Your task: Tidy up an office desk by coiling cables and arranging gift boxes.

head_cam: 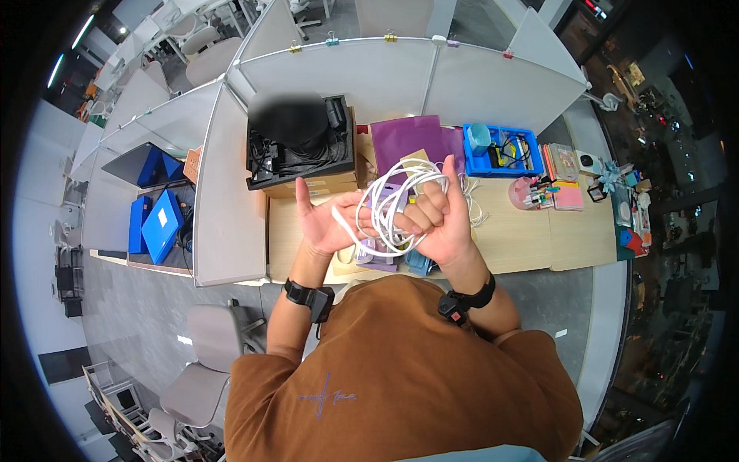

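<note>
Loops of a white cable (388,215) form a loose coil in front of my chest, above the desk. My right hand (440,219) is closed around the coil's right side, thumb pointing up. On the left, my left hand (335,222) has its palm turned up and its thumb out, and its fingertips reach behind or into the loops; whether they grip any strand is hidden. One end of the cable (340,218) sticks out near the left palm. Both wrists wear black straps with small devices. Behind the coil, purple packaging (369,263) and a blue item (418,263) lie partly covered.
An open cardboard box (312,187) with black gear stands at the back left. Behind my hands lie purple sheets (404,141). Farther right are a blue tray (502,172), a pink pen holder (521,193) and notepads (568,197). Grey partitions (346,72) border the desk.
</note>
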The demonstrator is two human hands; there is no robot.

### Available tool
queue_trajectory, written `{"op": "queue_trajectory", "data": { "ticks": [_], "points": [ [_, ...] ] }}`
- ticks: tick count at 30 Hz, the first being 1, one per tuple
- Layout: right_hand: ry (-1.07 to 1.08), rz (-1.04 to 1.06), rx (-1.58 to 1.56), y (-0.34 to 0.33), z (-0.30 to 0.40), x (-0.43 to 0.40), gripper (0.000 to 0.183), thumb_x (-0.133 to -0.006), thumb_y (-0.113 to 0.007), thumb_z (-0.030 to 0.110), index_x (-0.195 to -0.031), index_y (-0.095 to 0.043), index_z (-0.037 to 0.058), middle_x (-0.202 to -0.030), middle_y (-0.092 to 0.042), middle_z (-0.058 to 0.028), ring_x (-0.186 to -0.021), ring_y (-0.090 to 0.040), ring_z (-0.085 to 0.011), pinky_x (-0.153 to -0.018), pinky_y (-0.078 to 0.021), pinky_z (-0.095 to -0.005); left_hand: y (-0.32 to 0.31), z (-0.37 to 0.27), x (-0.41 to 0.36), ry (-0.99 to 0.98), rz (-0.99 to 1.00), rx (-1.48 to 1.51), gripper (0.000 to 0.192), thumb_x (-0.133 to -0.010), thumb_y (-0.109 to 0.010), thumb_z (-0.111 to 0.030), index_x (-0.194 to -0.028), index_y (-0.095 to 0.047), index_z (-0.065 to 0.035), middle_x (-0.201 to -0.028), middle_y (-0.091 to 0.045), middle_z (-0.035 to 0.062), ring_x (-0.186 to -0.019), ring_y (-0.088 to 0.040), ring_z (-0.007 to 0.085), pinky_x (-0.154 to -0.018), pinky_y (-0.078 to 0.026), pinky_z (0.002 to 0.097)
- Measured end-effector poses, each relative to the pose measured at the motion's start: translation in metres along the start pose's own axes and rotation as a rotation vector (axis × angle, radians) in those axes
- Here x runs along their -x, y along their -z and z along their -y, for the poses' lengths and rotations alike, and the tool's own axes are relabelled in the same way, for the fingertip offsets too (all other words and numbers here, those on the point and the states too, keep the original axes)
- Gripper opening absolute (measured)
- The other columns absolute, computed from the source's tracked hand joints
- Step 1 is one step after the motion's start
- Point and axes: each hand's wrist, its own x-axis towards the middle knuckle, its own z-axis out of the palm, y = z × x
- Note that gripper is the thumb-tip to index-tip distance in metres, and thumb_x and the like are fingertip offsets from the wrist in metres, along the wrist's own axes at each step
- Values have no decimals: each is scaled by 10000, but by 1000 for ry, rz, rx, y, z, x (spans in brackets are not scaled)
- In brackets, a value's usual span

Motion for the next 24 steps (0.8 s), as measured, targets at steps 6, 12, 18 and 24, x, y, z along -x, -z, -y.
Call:
{"op": "queue_trajectory", "data": {
  "ticks": [6, 12, 18, 24],
  "points": [
    [140, -139, -40, 5, -2, -5, 659, -996, -355, 587, -492, -220, 185, -418, -159, 35, -429, -148, -123, -535, -279, -278, 3, 35, 12, -96, -277, -85, 1135, -771, -453, -832, -1469, -277, 46, -1511, -316, 256, -1405, -314, 382, -1151, -231, 536],
    [338, -355, 190, 23, -18, -7, 639, -1034, -332, 509, -505, -222, 168, -438, -191, 8, -481, -176, -138, -594, -298, -294, -33, 46, -19, -153, -691, -633, 410, -976, -558, -159, -1338, -467, 10, -1150, -608, 72, -1075, -568, 155, -989, -420, 327],
    [341, -404, 402, 43, -39, -5, 613, -1034, -315, 522, -550, -276, 147, -532, -319, -4, -550, -294, -143, -633, -337, -299, -35, 42, -27, -305, -801, -631, 332, -983, -518, -120, -1297, -493, -17, -1007, -599, 42, -911, -584, 138, -850, -475, 299],
    [236, -443, 546, 46, -36, -2, 571, -1032, -307, 519, -769, -551, 75, -735, -561, -40, -754, -545, -145, -734, -436, -259, -54, 17, -25, -151, -781, -929, 300, -982, -522, -117, -1261, -544, -8, -852, -542, 0, -718, -499, 67, -647, -399, 211]
  ]
}}
